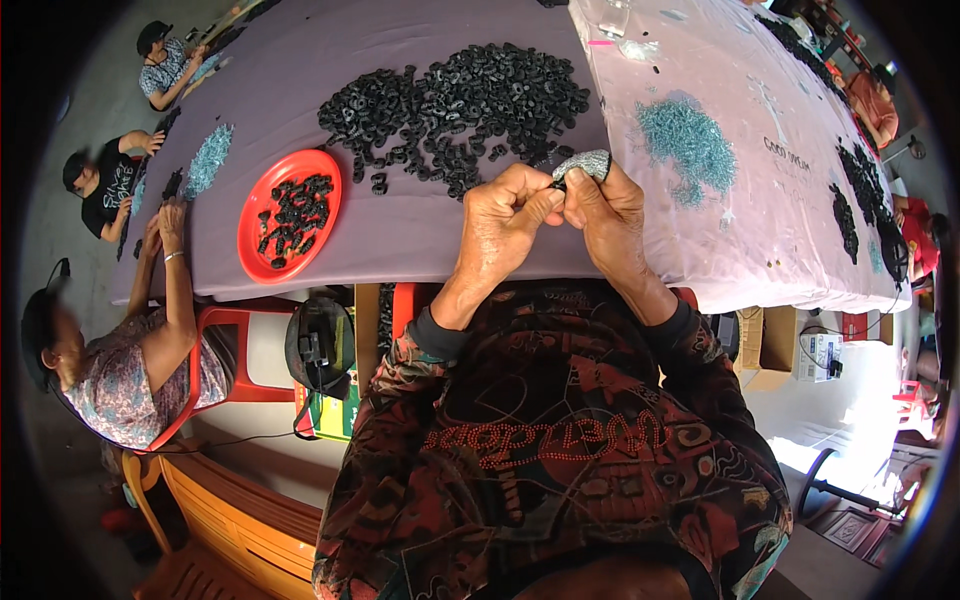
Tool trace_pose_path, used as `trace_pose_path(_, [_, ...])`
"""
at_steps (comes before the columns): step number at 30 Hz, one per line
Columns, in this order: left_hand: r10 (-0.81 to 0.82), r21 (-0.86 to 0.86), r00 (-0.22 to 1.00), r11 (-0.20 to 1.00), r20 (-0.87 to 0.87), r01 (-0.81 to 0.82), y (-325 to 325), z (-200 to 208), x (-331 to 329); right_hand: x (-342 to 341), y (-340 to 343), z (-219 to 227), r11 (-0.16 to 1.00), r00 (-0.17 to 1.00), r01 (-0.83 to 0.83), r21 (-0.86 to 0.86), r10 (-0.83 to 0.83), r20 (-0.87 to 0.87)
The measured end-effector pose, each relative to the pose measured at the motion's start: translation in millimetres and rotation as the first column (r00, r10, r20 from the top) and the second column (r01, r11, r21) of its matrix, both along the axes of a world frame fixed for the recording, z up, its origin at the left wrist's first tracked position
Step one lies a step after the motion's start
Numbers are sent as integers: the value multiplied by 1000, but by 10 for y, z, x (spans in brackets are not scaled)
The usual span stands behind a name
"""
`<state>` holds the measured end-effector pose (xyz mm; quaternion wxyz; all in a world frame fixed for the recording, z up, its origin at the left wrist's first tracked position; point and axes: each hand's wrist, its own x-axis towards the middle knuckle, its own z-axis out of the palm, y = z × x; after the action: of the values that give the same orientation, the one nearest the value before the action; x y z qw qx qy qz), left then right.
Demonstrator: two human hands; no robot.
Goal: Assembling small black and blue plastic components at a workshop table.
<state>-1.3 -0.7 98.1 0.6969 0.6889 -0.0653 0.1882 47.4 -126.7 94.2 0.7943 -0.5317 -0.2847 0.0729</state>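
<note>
My left hand (503, 212) and my right hand (608, 208) meet over the near edge of the table, thumbs and fingertips pinched close together. Between them is a small black piece (558, 185), mostly hidden by the fingers. A grey, speckled, cloth-like cover (588, 162) lies over the index finger of my right hand. Just beyond my hands spreads a large heap of small black plastic pieces (480, 95). To the right of them is a pile of small clear-blue pieces (688, 148), too small to name.
A red plastic basin (250, 225) holding more black pieces stands left on the purple-grey tablecloth (400, 235). A pink-white cloth (770, 230) covers the right side. Another person (140, 370) works at my left; others sit around the table. Below are a cardboard box (775, 345) and an orange wooden chair (235, 520).
</note>
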Motion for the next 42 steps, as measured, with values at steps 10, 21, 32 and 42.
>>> trace_pose_path(10, [-8,-27,998,1000,66,10,-76,60,-45,-17,16,6,999,999,21,31,-19,-42])
trace_pose_path(21, [8,-149,1000,989,-8,-9,-32,12,13,86,-88,94,945,952,152,-290,-62,298])
trace_pose_path(32, [-98,-164,992,983,-81,84,59,44,23,112,-194,231,851,931,173,-495,23,365])
trace_pose_path(42, [-15,-90,986,996,-163,0,41,47,11,1,-220,365,669,790,336,-663,183,585])
